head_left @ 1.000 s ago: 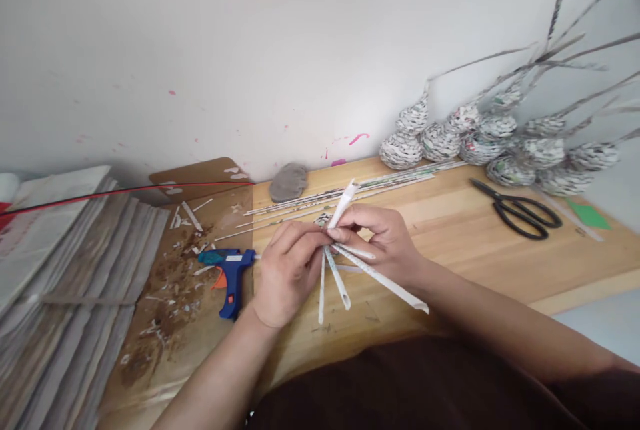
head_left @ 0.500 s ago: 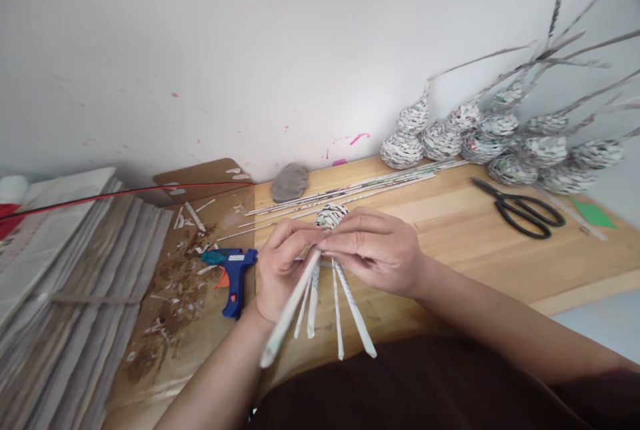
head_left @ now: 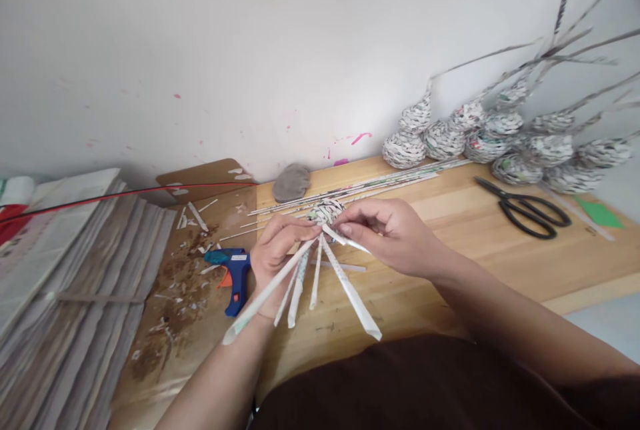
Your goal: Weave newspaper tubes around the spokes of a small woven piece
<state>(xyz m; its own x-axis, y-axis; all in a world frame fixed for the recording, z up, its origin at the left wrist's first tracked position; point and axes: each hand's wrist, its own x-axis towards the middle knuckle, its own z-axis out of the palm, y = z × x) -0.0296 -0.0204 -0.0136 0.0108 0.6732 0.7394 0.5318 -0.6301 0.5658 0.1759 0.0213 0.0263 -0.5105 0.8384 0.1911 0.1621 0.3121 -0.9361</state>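
Between my hands is a small woven piece of rolled newspaper [head_left: 326,211], with several loose paper tubes [head_left: 347,281] fanning out from it toward me. My left hand [head_left: 281,247] grips its left side, thumb and fingers closed near where the tubes meet. On the right, my right hand [head_left: 387,233] pinches a short paper tube [head_left: 334,235] close to the weave. One long tube [head_left: 265,297] crosses over my left wrist. My fingers partly cover the woven body.
Finished woven paper gourd shapes [head_left: 404,150] stand along the wall at right, near black scissors [head_left: 525,209]. Thin paper sticks [head_left: 380,183] and a grey stone-like lump [head_left: 291,183] lie behind my hands. A blue glue gun [head_left: 239,283] and a newspaper stack [head_left: 90,297] are at left.
My right hand has moved slightly right and now pinches a tube pulled out to the side. The woven piece has turned, so its loose tubes have swung and spread differently.
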